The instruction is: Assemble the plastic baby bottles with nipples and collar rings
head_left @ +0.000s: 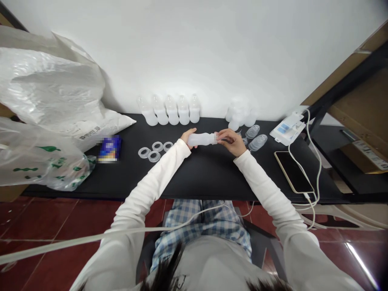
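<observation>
A frosted white baby bottle (200,140) lies sideways in the air above the black table, its neck pointing right. My left hand (189,137) is wrapped round its base. At the neck end, the fingers of my right hand (228,140) are closed on the rim; any small part between them is hidden. Several white screw rings (154,157) lie flat beyond my left forearm. To the right of my right hand, clear bottle caps (257,142) lie on their sides, with small clear pieces (245,140) partly hidden by that hand.
Several capped bottles (171,111) stand in a row by the wall, and a cluster of white bottles (239,115) stands further right. White bags (48,81) and a blue packet (109,148) are on the left. A phone (293,171) with a cable (318,169) lies right.
</observation>
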